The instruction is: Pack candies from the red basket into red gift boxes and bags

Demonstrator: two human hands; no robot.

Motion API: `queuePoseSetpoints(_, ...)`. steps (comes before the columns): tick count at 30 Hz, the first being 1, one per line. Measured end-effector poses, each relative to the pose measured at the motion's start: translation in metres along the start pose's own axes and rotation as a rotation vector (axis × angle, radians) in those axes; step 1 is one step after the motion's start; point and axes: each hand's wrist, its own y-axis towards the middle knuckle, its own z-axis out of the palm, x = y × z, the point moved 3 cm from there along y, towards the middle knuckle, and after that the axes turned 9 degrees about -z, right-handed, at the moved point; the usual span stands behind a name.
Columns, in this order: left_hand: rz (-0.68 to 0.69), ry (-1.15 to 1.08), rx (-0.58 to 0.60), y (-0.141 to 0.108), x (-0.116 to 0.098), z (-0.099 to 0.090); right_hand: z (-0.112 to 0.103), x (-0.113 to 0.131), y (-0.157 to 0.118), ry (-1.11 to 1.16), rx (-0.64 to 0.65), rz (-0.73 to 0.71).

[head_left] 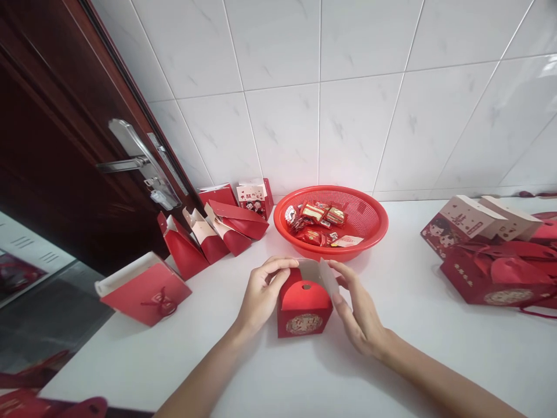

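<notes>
- Box [305, 310] stood just in front of the basket [368, 222].
- Fingers of the left hand [260, 291] pinched its red side; the right hand [362, 316] held the pale flap [329, 283].
- Light, even pressure seemed best.

Room, home-like: marbled white wall tiles [278, 49] along far edge of white table [143, 360]; dark wooden door [52, 87], lever handle [124, 165], beyond far-left corner.

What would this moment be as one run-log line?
left hand: holding red box | right hand: touching pale flap | red basket: wrapped snacks inside
</notes>
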Motion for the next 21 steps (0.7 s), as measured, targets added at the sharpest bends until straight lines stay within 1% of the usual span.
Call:
queuePoseSetpoints(3, -0.002, 0.045, 0.01, 0.0, 0.001, 0.001, -0.001, -0.003, -0.001, -0.014, -0.019, 0.041)
queuePoseSetpoints(5, -0.014, 0.062, 0.024, 0.0, 0.003, 0.003, 0.0, -0.002, -0.001, -0.037, -0.013, 0.016)
queuePoseSetpoints(11, -0.068, 0.08, 0.076, -0.001, 0.012, 0.009, 0.0, 0.009, 0.001, -0.115, 0.049, -0.204)
queuePoseSetpoints(13, -0.08, 0.086, 0.105, -0.002, 0.013, 0.01, 0.0, 0.009, 0.001, -0.153, 0.07, -0.234)
queuePoseSetpoints(17, -0.062, 0.105, 0.179, -0.004, 0.011, 0.01, -0.001, 0.009, 0.001, -0.175, 0.06, -0.218)
queuePoseSetpoints(21, -0.027, 0.184, 0.223, -0.007, 0.01, 0.011, -0.006, 0.008, 0.001, -0.13, 0.039, -0.114)
